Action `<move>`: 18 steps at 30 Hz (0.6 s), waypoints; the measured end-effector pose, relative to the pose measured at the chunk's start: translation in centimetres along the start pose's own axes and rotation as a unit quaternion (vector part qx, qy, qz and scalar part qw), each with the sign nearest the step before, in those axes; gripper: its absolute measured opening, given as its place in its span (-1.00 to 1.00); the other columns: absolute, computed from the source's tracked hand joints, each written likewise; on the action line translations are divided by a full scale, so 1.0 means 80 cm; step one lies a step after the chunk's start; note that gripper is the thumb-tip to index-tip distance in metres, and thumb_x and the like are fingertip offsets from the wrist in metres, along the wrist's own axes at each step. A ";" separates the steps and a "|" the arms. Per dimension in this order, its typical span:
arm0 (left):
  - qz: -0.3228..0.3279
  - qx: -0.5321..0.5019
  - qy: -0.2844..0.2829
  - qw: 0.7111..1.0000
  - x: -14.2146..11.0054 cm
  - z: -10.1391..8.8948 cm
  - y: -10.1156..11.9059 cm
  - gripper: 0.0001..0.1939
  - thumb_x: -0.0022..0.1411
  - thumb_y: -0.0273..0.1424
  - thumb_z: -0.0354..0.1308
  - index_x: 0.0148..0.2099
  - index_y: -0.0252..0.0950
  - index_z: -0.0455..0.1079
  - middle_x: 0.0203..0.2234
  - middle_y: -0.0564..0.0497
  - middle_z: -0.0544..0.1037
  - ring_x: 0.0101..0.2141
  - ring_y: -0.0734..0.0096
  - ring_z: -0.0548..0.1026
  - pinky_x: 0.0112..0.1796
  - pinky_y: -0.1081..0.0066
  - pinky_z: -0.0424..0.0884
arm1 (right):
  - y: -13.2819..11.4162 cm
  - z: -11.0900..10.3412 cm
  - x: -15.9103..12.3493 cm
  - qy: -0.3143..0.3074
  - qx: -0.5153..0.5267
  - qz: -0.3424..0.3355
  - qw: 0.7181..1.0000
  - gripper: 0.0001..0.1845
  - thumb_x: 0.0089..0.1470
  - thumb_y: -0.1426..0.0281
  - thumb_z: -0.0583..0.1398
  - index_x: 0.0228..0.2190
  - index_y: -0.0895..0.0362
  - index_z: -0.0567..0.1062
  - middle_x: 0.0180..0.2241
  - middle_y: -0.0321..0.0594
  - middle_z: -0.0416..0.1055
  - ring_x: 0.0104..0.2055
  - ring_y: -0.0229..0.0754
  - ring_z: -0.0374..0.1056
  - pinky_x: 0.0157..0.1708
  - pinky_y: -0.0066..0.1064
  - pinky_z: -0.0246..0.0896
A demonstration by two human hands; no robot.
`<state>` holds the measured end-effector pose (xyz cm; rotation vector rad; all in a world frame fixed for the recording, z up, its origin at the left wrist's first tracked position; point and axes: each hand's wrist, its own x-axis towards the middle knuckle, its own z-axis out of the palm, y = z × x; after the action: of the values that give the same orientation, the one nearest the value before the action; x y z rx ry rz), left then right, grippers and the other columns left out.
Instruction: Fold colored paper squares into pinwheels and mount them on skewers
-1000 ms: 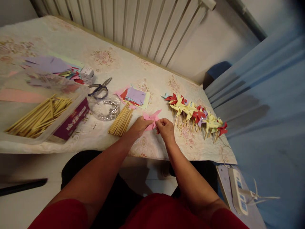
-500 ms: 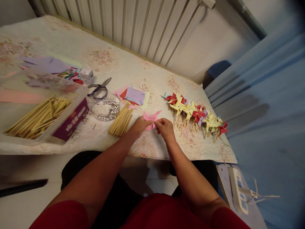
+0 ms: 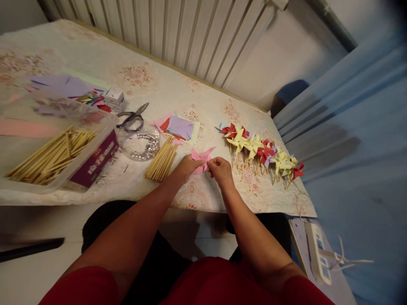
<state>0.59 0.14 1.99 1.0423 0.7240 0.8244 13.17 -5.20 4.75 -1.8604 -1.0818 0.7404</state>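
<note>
A pink paper pinwheel (image 3: 202, 157), its blades folded, is held between my two hands above the near part of the table. My left hand (image 3: 186, 168) grips it from the left, thumb pressed on the paper. The fingers of my right hand (image 3: 220, 170) pinch its right side near the centre; any small part between the fingertips is hidden. Left of the hands lies a bundle of thin wooden sticks (image 3: 161, 160). Behind it rests a stack of coloured paper squares (image 3: 181, 128). A round clear dish (image 3: 140, 145) holds small shiny silver pieces.
Finished pinwheels (image 3: 263, 149) on sticks stand in a row at right. Scissors (image 3: 132, 118) lie behind the dish. A clear plastic box (image 3: 110, 131) with sticks (image 3: 54, 159) stands at left, near small white boxes (image 3: 115, 95). A power strip (image 3: 318, 254) lies lower right.
Both hands stay in nearly the same place on the pink pinwheel. Only slight shifts of the view show; nothing else has visibly moved.
</note>
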 end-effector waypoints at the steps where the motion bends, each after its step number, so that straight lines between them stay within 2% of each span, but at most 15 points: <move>1: 0.000 0.008 0.004 1.000 0.000 0.000 0.001 -0.81 -0.10 -0.37 0.21 -0.42 -0.41 0.46 -0.60 0.07 0.46 -0.50 0.43 0.38 -0.40 0.44 0.30 | 0.000 0.000 0.000 0.000 -0.003 -0.001 1.000 -0.87 -0.11 0.32 0.16 -0.59 0.10 0.37 -0.69 -0.42 0.33 -0.72 -0.35 0.16 -0.69 -0.51 0.01; 7: 0.015 0.020 0.006 1.000 0.000 0.000 0.002 -0.83 -0.11 -0.38 0.23 -0.45 -0.40 0.45 -0.60 0.06 0.46 -0.47 0.41 0.39 -0.38 0.43 0.32 | 0.000 0.002 0.000 -0.002 -0.009 -0.007 1.000 -0.86 -0.10 0.32 0.17 -0.59 0.10 0.37 -0.69 -0.42 0.33 -0.72 -0.34 0.18 -0.69 -0.51 0.02; 15: 0.000 0.021 0.011 1.000 -0.005 0.003 0.010 -0.83 -0.11 -0.39 0.25 -0.44 -0.41 0.45 -0.62 0.05 0.46 -0.43 0.36 0.42 -0.36 0.43 0.35 | -0.001 0.005 -0.002 -0.002 0.005 -0.007 1.000 -0.85 -0.10 0.29 0.19 -0.56 0.11 0.38 -0.68 -0.42 0.33 -0.72 -0.33 0.17 -0.70 -0.49 -0.01; 18: 0.010 0.019 0.008 1.000 -0.005 0.002 0.011 -0.83 -0.09 -0.39 0.24 -0.41 -0.41 0.46 -0.60 0.05 0.48 -0.44 0.38 0.41 -0.37 0.44 0.34 | 0.002 0.001 -0.001 0.030 0.017 -0.010 0.999 -0.80 -0.08 0.23 0.20 -0.53 0.10 0.39 -0.66 -0.42 0.33 -0.69 -0.33 0.15 -0.66 -0.48 0.02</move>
<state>0.30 -0.05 2.92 1.0786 0.7457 0.8389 13.08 -5.29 4.59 -1.8297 -1.0419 0.6842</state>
